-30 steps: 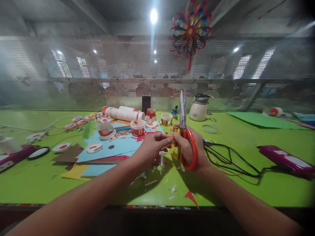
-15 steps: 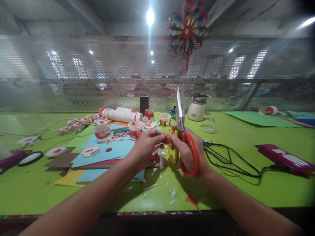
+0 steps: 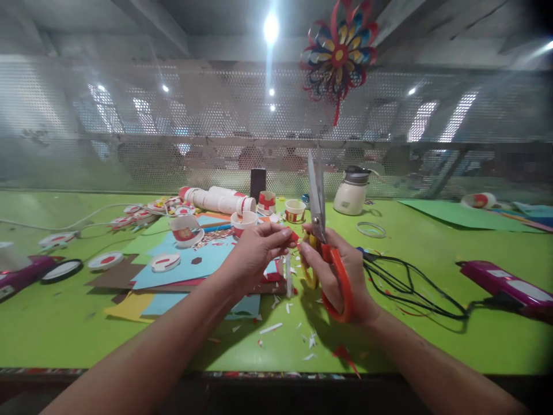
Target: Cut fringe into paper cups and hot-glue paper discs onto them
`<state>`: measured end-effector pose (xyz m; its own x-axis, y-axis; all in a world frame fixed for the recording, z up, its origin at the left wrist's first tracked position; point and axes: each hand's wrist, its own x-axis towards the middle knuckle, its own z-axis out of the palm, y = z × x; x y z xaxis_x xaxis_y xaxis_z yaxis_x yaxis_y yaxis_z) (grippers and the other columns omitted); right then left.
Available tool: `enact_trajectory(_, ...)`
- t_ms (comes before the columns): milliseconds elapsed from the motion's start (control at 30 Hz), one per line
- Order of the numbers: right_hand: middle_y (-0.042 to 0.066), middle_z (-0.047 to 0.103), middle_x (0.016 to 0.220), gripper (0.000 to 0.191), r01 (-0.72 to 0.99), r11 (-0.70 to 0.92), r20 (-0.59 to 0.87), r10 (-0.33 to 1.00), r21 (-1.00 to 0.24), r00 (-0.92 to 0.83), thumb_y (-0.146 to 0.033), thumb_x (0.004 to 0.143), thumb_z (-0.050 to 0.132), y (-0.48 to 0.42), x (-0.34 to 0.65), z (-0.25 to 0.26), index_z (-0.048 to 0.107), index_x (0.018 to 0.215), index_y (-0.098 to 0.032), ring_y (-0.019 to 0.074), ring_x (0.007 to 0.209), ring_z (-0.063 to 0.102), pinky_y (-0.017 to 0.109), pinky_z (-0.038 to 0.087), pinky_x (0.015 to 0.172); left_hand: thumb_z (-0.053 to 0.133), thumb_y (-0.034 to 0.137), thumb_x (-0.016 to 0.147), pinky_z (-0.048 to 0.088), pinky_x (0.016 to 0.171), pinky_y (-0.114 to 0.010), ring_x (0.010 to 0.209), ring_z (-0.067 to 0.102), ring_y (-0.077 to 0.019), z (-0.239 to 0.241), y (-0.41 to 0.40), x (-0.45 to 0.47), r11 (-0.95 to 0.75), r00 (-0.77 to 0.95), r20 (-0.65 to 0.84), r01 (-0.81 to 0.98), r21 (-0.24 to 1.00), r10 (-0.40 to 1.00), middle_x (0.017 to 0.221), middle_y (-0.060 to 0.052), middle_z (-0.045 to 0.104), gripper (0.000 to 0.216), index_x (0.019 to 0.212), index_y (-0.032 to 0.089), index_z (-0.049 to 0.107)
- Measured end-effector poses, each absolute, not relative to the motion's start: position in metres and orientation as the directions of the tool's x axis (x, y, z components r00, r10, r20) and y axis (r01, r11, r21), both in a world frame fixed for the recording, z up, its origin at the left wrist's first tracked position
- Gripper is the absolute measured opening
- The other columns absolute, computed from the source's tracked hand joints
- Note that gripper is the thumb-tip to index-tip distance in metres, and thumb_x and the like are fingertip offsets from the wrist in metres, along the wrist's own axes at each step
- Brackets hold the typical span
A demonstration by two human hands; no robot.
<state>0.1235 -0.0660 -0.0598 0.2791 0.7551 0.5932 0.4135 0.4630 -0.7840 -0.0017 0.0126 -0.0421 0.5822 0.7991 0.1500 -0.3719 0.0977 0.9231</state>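
Note:
My right hand [image 3: 341, 271] is wrapped round the red and yellow handles of a pair of scissors [image 3: 322, 230], whose blades point straight up, slightly parted. My left hand [image 3: 254, 253] is closed in a pinch on a small red scrap of paper [image 3: 294, 236] right beside the scissor pivot. Both hands hover just above the green table [image 3: 86, 323]. White and red paper clippings [image 3: 276, 320] lie scattered under them.
Blue, brown and yellow paper sheets [image 3: 181, 271] lie left of my hands, with paper cups [image 3: 244, 222] and a cup stack [image 3: 218, 200] behind. A black cable [image 3: 410, 285] runs to a magenta glue gun [image 3: 505, 285] on the right. A white kettle [image 3: 351, 193] stands at the back.
Both hands sank a little and the scissor blades parted slightly; my left fingers shifted their pinch on the red scrap.

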Motion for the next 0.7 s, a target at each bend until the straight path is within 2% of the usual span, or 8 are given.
enact_trajectory(133, 0.001, 0.057, 0.077, 0.034, 0.458, 0.381, 0.532, 0.804, -0.803, 0.264, -0.039, 0.083, 0.056, -0.065, 0.122, -0.057, 0.056, 0.109, -0.018, 0.0138, 0.062, 0.054, 0.028, 0.046, 0.061, 0.070, 0.015, 0.068, 0.046, 0.069, -0.022, 0.069, 0.062, -0.0098, -0.030, 0.018, -0.009, 0.101, 0.458, 0.142, -0.467, 0.878, 0.878, 0.071, -0.002, 0.063, 0.011, 0.071, 0.011, 0.060)
enact_trajectory(200, 0.001, 0.057, 0.074, 0.036, 0.471, 0.354, 0.505, 0.828, -0.808, 0.243, -0.042, 0.082, 0.055, -0.065, 0.121, -0.053, 0.057, 0.107, -0.015, 0.0144, 0.061, 0.054, 0.028, 0.046, 0.060, 0.071, 0.014, 0.068, 0.047, 0.068, -0.022, 0.068, 0.062, -0.0104, -0.023, 0.019, -0.014, 0.094, 0.410, 0.148, -0.513, 0.853, 0.900, 0.072, -0.003, 0.064, 0.012, 0.072, 0.011, 0.061)
enact_trajectory(367, -0.002, 0.052, 0.059, 0.035, 0.507, 0.311, 0.409, 0.908, -0.804, 0.093, -0.049, 0.084, 0.049, -0.066, 0.122, -0.034, 0.059, 0.088, -0.015, 0.0130, 0.051, 0.049, 0.025, 0.044, 0.049, 0.071, 0.011, 0.066, 0.047, 0.065, -0.021, 0.069, 0.064, -0.0117, -0.006, 0.022, -0.024, 0.078, 0.351, 0.180, -0.609, 0.789, 0.919, 0.071, -0.005, 0.066, 0.011, 0.071, 0.010, 0.061)
enact_trajectory(533, -0.001, 0.051, 0.061, 0.036, 0.555, 0.305, 0.339, 0.940, -0.774, -0.045, -0.050, 0.087, 0.042, -0.075, 0.130, -0.024, 0.051, 0.073, -0.018, 0.0134, 0.054, 0.051, 0.026, 0.043, 0.053, 0.069, 0.008, 0.067, 0.045, 0.059, -0.019, 0.065, 0.063, -0.0102, -0.001, 0.025, -0.029, 0.109, 0.317, 0.136, -0.646, 0.756, 0.939, 0.068, -0.003, 0.065, 0.010, 0.073, 0.009, 0.062)
enact_trajectory(700, 0.000, 0.052, 0.061, 0.043, 0.575, 0.295, 0.293, 0.951, -0.763, -0.098, -0.050, 0.091, 0.030, -0.083, 0.135, -0.038, 0.054, 0.096, -0.015, 0.0142, 0.054, 0.049, 0.027, 0.041, 0.053, 0.072, 0.011, 0.065, 0.044, 0.058, -0.019, 0.063, 0.062, -0.0098, -0.004, 0.024, -0.031, 0.132, 0.324, 0.108, -0.636, 0.760, 0.940, 0.067, -0.003, 0.065, 0.012, 0.071, 0.009, 0.062)
